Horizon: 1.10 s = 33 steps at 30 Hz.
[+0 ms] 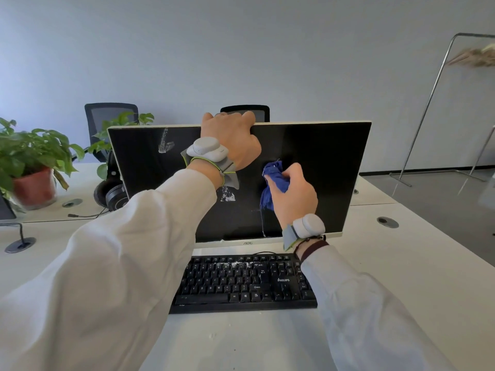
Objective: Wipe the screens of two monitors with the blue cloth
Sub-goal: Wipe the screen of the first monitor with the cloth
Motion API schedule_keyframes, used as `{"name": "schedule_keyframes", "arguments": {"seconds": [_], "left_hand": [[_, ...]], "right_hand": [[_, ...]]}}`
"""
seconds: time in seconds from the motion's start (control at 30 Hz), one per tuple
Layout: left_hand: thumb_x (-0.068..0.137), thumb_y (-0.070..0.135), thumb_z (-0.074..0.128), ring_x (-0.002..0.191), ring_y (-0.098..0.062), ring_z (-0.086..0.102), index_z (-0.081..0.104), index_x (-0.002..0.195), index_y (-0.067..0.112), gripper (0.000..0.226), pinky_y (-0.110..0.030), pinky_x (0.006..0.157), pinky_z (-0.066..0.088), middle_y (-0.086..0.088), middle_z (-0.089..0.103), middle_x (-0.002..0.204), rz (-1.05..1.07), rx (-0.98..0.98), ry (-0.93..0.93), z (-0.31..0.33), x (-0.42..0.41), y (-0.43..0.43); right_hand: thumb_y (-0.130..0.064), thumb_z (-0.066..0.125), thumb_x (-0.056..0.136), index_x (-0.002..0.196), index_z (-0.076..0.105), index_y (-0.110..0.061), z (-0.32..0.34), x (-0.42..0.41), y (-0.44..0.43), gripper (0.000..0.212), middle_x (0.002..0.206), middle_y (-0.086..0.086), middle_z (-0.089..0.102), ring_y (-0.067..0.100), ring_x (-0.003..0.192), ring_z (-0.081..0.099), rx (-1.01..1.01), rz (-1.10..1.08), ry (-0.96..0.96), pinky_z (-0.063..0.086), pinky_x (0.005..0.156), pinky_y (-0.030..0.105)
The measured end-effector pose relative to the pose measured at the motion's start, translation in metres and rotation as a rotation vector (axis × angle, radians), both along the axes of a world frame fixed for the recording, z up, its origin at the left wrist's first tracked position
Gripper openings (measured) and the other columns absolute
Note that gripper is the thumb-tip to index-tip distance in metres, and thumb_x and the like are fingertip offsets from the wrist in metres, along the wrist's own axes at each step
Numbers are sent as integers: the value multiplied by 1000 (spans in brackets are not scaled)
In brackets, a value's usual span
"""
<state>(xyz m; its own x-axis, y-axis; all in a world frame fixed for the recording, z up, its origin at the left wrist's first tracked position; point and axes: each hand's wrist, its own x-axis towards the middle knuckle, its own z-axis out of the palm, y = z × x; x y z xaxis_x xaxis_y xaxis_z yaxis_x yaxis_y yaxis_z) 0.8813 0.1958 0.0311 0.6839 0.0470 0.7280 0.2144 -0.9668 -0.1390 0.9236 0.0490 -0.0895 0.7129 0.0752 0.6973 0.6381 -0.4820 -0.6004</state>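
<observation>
Our left hand [231,139] grips the monitor [324,162] by its top edge, our right hand [296,195] clutches the blue cloth [275,180] against the screen; hard rubbing could spread the white smears [227,196].

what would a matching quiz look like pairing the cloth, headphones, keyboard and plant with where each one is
Things:
1. cloth
2. headphones
3. keyboard
4. plant

Places:
a. on the desk, in front of the monitor
b. in the right hand, at the screen
c. far left, in a red pot
d. by the monitor's left edge

Pairs: 1-b, 2-d, 3-a, 4-c
</observation>
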Motion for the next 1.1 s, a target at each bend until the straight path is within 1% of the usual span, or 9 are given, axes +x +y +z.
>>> {"name": "schedule_keyframes", "arguments": {"seconds": [0.13, 0.23, 0.3, 0.47, 0.63, 0.77, 0.87, 0.97, 1.1], "left_hand": [[73, 25, 33, 70, -24, 43, 43, 90, 25, 20, -38, 75, 29, 8, 37, 64, 20, -8, 25, 0, 0, -3], [70, 24, 33, 71, -25, 42, 42, 90, 25, 22, -38, 74, 28, 8, 39, 65, 21, -20, 34, 3, 0, -5], [72, 24, 35, 73, -25, 43, 41, 91, 25, 20, -38, 75, 28, 6, 46, 70, 3, -30, 56, 4, -2, -2], [70, 24, 33, 75, -24, 44, 41, 92, 26, 24, -37, 74, 25, 4, 53, 78, 6, -36, 92, 7, -1, -3], [70, 25, 33, 75, -24, 43, 40, 93, 28, 25, -37, 73, 24, 5, 52, 77, 35, -27, 102, 7, 2, -1], [73, 23, 38, 74, -23, 40, 38, 93, 31, 22, -38, 74, 23, 7, 38, 67, 173, -46, 159, 9, 7, -6], [73, 23, 42, 65, -21, 41, 40, 96, 29, 24, -37, 72, 27, 7, 39, 67, 147, -40, 203, 14, 6, -3], [78, 19, 46, 59, -19, 43, 40, 100, 23, 23, -32, 66, 34, 2, 48, 73, 70, -85, 303, 24, -6, -2], [80, 18, 50, 61, -21, 46, 42, 104, 20, 25, -33, 66, 37, 1, 46, 73, 58, -121, 319, 28, -11, -1]], "right_hand": [[-48, 64, 91, 89, 42, -25, -39, -3, -2, 32, 72, -7, 58, 14, 58, 54, -9, -7, 62, 33, 51, 17], [-48, 64, 90, 90, 42, -26, -52, -6, -5, 31, 72, -7, 57, 14, 58, 52, -39, -1, 108, 29, 50, 14], [-49, 64, 91, 88, 43, -25, -45, -5, -4, 31, 70, -6, 56, 14, 58, 52, -33, 7, 101, 31, 49, 16], [-51, 63, 90, 84, 48, -24, 17, 10, -1, 32, 68, -6, 55, 15, 59, 57, 82, -19, -1, 54, 57, 32], [-53, 61, 91, 86, 47, -24, 15, 9, -1, 33, 68, -7, 55, 11, 58, 56, 69, -9, -12, 51, 55, 27], [-52, 62, 91, 83, 43, -26, -20, 3, -1, 33, 64, -10, 52, 11, 54, 53, 51, -3, 26, 42, 50, 25], [-51, 61, 92, 86, 45, -26, -26, 0, -4, 31, 66, -12, 52, 9, 56, 53, 21, 17, 39, 46, 53, 25], [-52, 60, 92, 91, 49, -25, -9, 5, -5, 29, 72, -7, 58, 13, 60, 57, -30, 13, 6, 55, 59, 30], [-51, 61, 92, 90, 48, -27, 39, 10, -1, 28, 75, -7, 57, 11, 63, 57, 15, -23, -40, 51, 61, 24]]}}
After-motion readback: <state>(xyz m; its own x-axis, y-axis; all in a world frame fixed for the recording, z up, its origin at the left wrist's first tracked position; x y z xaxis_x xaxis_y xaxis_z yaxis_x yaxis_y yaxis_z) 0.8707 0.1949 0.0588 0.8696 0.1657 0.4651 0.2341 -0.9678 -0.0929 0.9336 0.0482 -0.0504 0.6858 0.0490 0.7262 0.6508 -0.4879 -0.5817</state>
